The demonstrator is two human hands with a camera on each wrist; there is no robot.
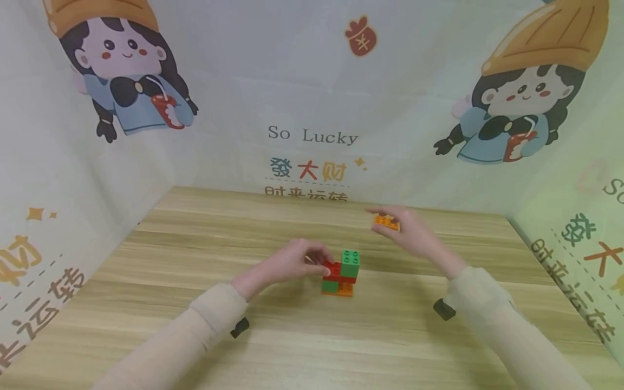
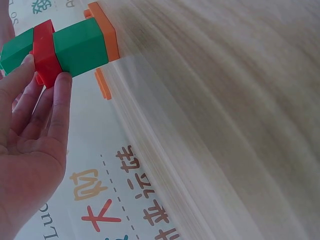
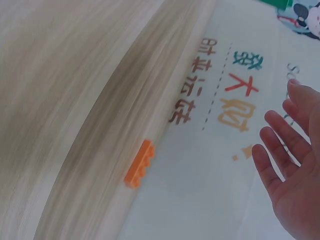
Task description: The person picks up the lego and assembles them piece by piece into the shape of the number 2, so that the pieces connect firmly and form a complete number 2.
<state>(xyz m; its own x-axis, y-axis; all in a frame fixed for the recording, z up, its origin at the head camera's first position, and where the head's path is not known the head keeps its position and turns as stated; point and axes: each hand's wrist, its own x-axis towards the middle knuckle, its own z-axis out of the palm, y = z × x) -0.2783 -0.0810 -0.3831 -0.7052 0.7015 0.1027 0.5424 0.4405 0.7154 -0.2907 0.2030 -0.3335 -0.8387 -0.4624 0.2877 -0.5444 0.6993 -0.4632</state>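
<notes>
My left hand (image 1: 297, 261) pinches the left end of a red brick (image 1: 333, 269) in a small stack of toy building bricks. Beneath the red brick sits a green brick (image 2: 82, 45) on a flat orange plate (image 1: 345, 291). On the red brick's right end stands another green brick (image 1: 350, 264). Farther back, my right hand (image 1: 405, 232) reaches over a loose orange plate (image 1: 387, 222) lying on the table. In the right wrist view this orange plate (image 3: 139, 164) lies apart from the hand (image 3: 300, 167), whose fingers are spread and hold nothing.
The pale wooden table (image 1: 195, 244) ends at a white cloth backdrop (image 1: 234, 97) printed with cartoon figures and lettering. Black wrist-camera parts (image 1: 444, 309) show below the sleeves, over the table.
</notes>
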